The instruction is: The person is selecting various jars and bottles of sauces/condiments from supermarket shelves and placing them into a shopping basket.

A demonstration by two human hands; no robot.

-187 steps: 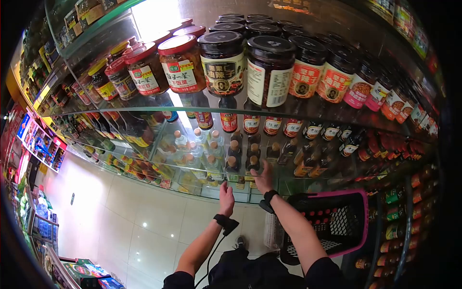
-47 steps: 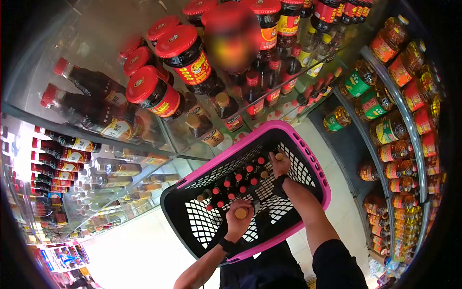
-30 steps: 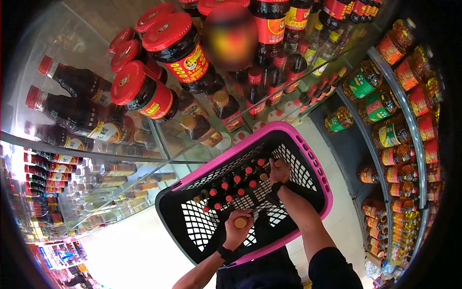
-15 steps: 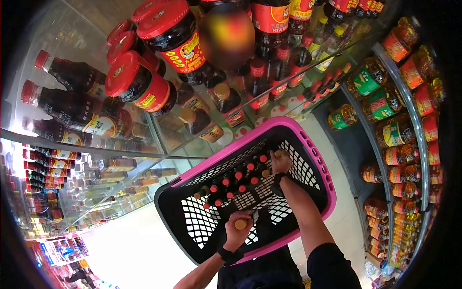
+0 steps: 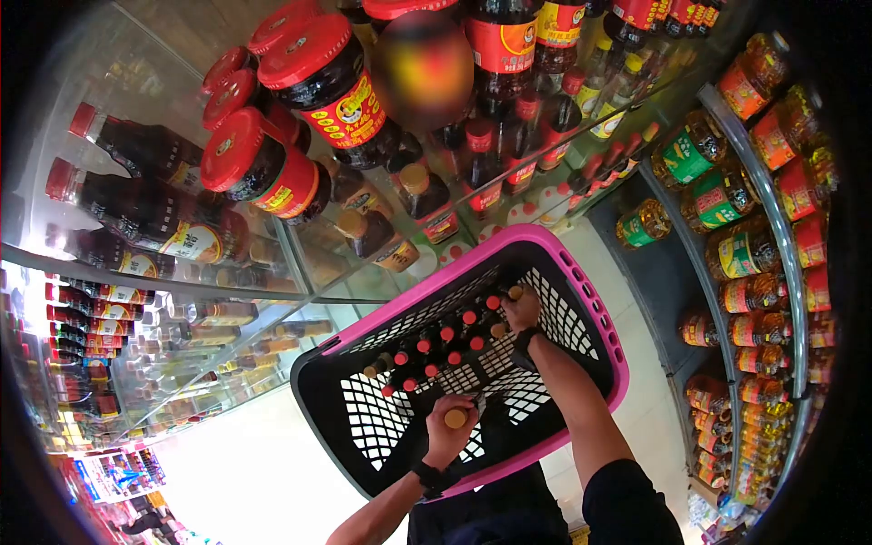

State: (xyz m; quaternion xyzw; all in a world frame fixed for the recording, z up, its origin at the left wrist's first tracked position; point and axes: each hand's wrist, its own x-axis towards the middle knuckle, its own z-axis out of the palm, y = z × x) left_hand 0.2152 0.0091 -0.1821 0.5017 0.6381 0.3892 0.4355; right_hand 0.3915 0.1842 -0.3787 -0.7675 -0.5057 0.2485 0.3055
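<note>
A black basket with a pink rim (image 5: 436, 280) stands in front of me. In its far part, bottles with red caps (image 5: 447, 333) are grouped upright in rows, with a few tan-capped ones among them. My right hand (image 5: 521, 311) is closed around the neck of a tan-capped bottle (image 5: 515, 292) at the right end of those rows. Nearer to me, my left hand (image 5: 445, 434) grips another tan-capped bottle (image 5: 456, 418) inside the basket, apart from the group. The bodies of both held bottles are mostly hidden.
Glass shelves beyond the basket carry dark sauce jars with red lids (image 5: 313, 50), and dark bottles (image 5: 150, 213) stand at left. On the right, curved shelves hold oil bottles (image 5: 745, 250). Pale floor tiles (image 5: 636, 300) show between basket and right shelves.
My right hand has shifted slightly left and toward me with its bottle, closer to the grouped bottles. My left hand has barely moved.
</note>
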